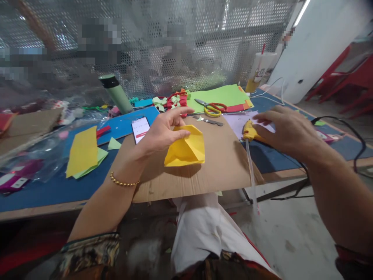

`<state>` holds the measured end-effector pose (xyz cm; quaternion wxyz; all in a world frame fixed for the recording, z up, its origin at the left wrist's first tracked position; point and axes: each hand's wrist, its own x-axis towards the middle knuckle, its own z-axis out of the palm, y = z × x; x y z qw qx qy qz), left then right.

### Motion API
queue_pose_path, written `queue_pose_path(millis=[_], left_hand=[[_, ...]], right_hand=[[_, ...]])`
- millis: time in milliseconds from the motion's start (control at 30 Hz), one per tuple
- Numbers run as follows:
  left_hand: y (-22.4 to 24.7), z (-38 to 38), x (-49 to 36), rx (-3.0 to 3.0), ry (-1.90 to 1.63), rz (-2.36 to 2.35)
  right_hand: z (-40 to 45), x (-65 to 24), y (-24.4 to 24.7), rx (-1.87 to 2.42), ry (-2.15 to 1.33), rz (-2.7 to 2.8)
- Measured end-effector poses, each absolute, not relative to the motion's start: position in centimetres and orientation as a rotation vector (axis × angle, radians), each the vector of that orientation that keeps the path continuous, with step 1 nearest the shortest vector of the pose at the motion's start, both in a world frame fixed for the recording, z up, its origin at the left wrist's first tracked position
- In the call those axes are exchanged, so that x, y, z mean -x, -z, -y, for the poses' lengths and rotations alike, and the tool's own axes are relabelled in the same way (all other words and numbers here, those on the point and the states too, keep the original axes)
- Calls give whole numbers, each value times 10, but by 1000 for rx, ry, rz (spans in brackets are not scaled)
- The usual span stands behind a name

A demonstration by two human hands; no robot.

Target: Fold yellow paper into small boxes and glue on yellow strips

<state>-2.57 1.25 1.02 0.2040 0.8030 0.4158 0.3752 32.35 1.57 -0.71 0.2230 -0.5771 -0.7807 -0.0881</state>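
Observation:
A folded yellow paper piece (189, 147) hangs over the brown cardboard (221, 167), pinched at its top edge by my left hand (166, 132), whose thumb is in front. At the right, my right hand (288, 130) is over a yellow glue gun (251, 131) lying at the edge of a lilac sheet. The thumb rests along the gun's body and the other fingers are spread above it; I cannot tell whether they grip it. A clear glue stick (251, 167) sticks out of the gun's end towards me.
Scissors (210, 107) and a knife blade (212, 122) lie behind the yellow paper. A phone (140, 129), green bottle (116, 93) and yellow-green sheets (83, 151) are on the left. Behind stand a drink cup (258, 72) and green paper (217, 96); a black cable (359, 134) curves at right.

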Motion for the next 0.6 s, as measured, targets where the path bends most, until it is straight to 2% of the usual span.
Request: queue_pose_path(millis=[100,233,433,600], left_hand=[[-10,-13,25,-2177,-1040,-1133],[-11,-12,24,-2154,-1049,-1131],[-13,-9,23,-2184,-1015,-1175],[-15,-6,20,-2153,-985,-1195]], right_hand=[[-9,-272,-9,1105,-204,2169],[-21,-220,-7,948,-535,2211],[-39,-202,8,869,-825,2115],[-36,-201,12,878,-894,2071]])
